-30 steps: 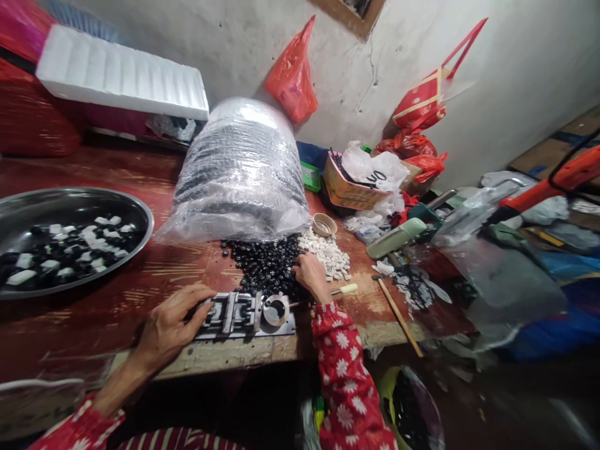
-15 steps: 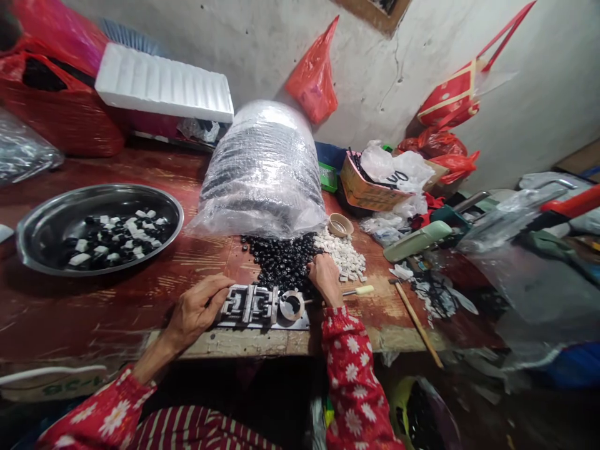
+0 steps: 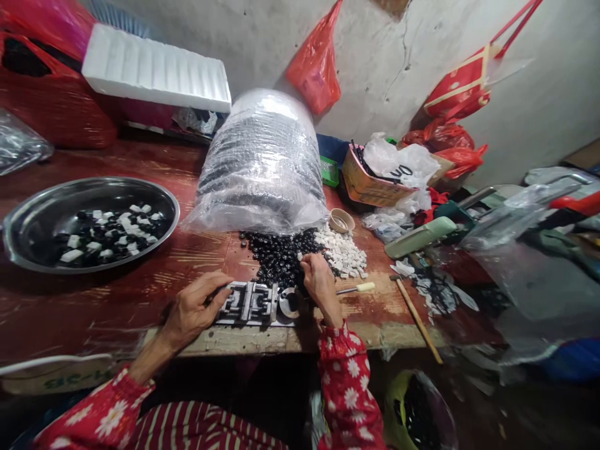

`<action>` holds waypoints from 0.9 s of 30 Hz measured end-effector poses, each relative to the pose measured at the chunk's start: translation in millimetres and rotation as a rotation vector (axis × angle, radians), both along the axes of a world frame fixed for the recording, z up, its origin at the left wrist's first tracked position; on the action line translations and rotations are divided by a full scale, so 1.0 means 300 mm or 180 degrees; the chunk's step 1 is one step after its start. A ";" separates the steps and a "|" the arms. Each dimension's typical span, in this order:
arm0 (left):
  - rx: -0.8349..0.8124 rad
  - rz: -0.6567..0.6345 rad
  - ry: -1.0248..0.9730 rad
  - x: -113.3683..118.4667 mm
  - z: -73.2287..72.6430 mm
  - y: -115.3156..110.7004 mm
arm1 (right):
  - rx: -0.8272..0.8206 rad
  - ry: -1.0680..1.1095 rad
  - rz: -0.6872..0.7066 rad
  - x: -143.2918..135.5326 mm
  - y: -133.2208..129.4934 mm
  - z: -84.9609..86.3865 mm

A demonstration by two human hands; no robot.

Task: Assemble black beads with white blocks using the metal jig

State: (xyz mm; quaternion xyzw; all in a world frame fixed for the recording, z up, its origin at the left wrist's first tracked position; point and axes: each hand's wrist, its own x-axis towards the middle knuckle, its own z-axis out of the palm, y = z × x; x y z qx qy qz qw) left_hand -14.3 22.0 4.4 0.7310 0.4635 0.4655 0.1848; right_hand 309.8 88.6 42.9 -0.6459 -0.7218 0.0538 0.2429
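Note:
A metal jig [image 3: 250, 303] with a round ring at its right end lies at the table's front edge. My left hand [image 3: 197, 309] grips the jig's left end between thumb and fingers. Over the right side of a pile of black pieces [image 3: 276, 259], my right hand [image 3: 321, 281] is closed in a pinch on a small white piece [image 3: 300, 256]. A heap of white pieces [image 3: 344, 253] lies just right of the black ones. Behind the right wrist is a screwdriver [image 3: 359, 288] with a pale handle.
A steel basin [image 3: 28, 250] with black and white pieces stands left. Behind the piles sits a large plastic-wrapped bundle [image 3: 262, 162]. A small round dish [image 3: 341, 220], a hammer [image 3: 417, 319] and a cardboard box [image 3: 370, 184] are on the right.
My right hand has moved slightly left, and a white piece now shows at its fingertips. My left hand keeps its place on the jig. The camera view has shifted a little.

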 end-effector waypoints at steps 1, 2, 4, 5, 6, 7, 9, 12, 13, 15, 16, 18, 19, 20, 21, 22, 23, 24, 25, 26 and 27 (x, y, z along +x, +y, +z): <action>-0.0004 -0.0008 0.0006 -0.001 -0.002 0.000 | 0.0001 0.0022 -0.0021 -0.002 0.001 -0.004; -0.0014 -0.0019 0.0010 -0.002 -0.005 -0.001 | 0.0003 0.0043 -0.0056 -0.001 0.006 -0.008; -0.0040 -0.0046 0.0019 -0.004 -0.011 -0.001 | 0.0002 0.0083 -0.0124 0.007 0.025 -0.015; -0.0049 -0.0056 0.0026 -0.006 -0.014 -0.001 | -0.0006 0.0102 -0.0136 0.011 0.036 -0.019; -0.0052 -0.0061 0.0030 -0.008 -0.017 -0.001 | -0.0018 0.0120 -0.0131 0.015 0.048 -0.022; -0.0059 -0.0067 0.0039 -0.009 -0.021 -0.001 | -0.0030 0.0136 -0.0118 0.019 0.060 -0.025; -0.0069 -0.0064 0.0054 -0.011 -0.025 -0.001 | -0.0045 0.0166 -0.0103 0.022 0.081 -0.032; -0.0067 -0.0058 0.0073 -0.011 -0.028 -0.001 | -0.0086 0.0201 -0.0095 0.023 0.107 -0.046; -0.0068 -0.0058 0.0076 -0.010 -0.028 -0.001 | -0.0114 0.0212 -0.0084 0.024 0.115 -0.050; -0.0071 -0.0062 0.0078 -0.009 -0.028 0.000 | -0.0174 0.0238 -0.0055 0.029 0.131 -0.056; -0.0069 -0.0064 0.0075 -0.009 -0.028 0.001 | -0.0198 0.0258 -0.0040 0.033 0.139 -0.057; -0.0058 -0.0061 0.0065 -0.008 -0.027 0.003 | -0.0219 0.0309 0.0000 0.041 0.150 -0.053; -0.0047 -0.0061 0.0065 -0.008 -0.026 0.004 | -0.0211 0.0333 0.0024 0.044 0.152 -0.048; -0.0034 -0.0058 0.0063 -0.007 -0.026 0.004 | -0.0189 0.0356 0.0048 0.047 0.150 -0.043; -0.0026 -0.0056 0.0061 -0.007 -0.025 0.004 | -0.0152 0.0375 0.0065 0.048 0.145 -0.038; -0.0020 -0.0055 0.0065 -0.007 -0.024 0.004 | -0.0100 0.0391 0.0074 0.048 0.137 -0.033; -0.0012 -0.0056 0.0070 -0.006 -0.022 0.003 | -0.0034 0.0406 0.0072 0.047 0.126 -0.029; 0.0002 -0.0058 0.0071 -0.006 -0.021 0.002 | 0.0045 0.0421 0.0061 0.044 0.113 -0.026; 0.0016 -0.0053 0.0068 -0.005 -0.019 0.001 | 0.0133 0.0435 0.0044 0.040 0.099 -0.025; 0.0031 -0.0050 0.0066 -0.004 -0.017 0.001 | 0.0223 0.0449 0.0026 0.035 0.085 -0.024; 0.0046 -0.0048 0.0063 -0.004 -0.015 0.000 | 0.0313 0.0462 0.0009 0.029 0.072 -0.024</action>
